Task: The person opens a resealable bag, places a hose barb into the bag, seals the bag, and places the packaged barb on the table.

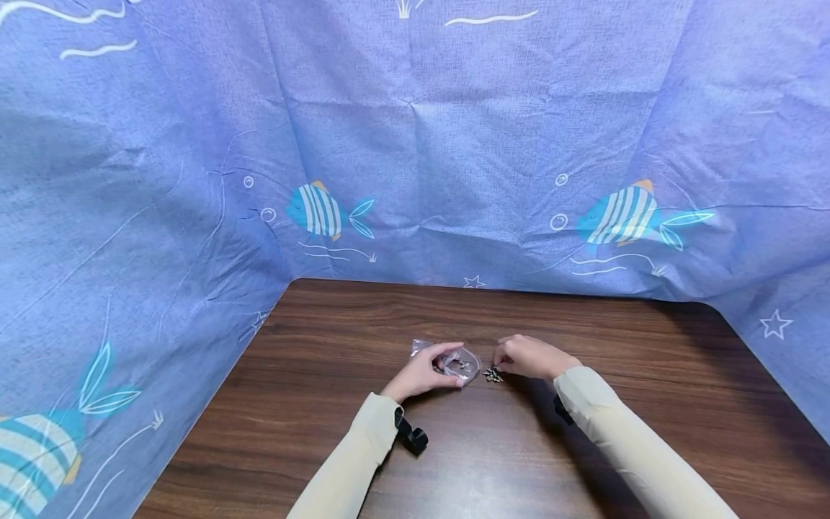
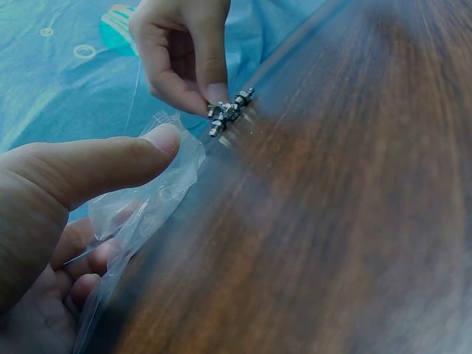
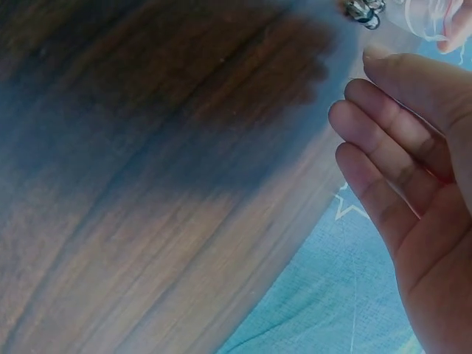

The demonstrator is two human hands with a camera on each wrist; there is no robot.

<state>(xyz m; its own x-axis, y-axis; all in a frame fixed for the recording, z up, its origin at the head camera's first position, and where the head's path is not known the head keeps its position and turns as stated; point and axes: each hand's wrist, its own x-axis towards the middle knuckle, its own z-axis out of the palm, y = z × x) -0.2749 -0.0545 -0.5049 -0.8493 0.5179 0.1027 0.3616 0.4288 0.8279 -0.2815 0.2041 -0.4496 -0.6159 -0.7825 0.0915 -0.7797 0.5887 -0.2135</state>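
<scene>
My left hand [image 1: 421, 371] holds a clear plastic bag [image 1: 472, 357], thumb and fingers spread at its mouth. A few small shiny pieces [image 1: 462, 365] show within the bag's outline. Just right of it, a little heap of small silver-and-dark metal pieces [image 1: 493, 375], screw-like in shape, lies on the table. My right hand [image 1: 524, 355] reaches down at the heap. In the left wrist view its thumb and forefinger tips come together right at the metal pieces [image 2: 227, 112]. The right wrist view shows the other fingers [image 3: 380, 140] loosely bent; I cannot tell whether a piece is pinched.
The dark wood-grain table [image 1: 363, 317] stretches around both hands. A blue cloth [image 1: 480, 144] printed with fish and stars hangs behind the table and along its sides. Below my left sleeve hangs a black wrist mount [image 1: 411, 436].
</scene>
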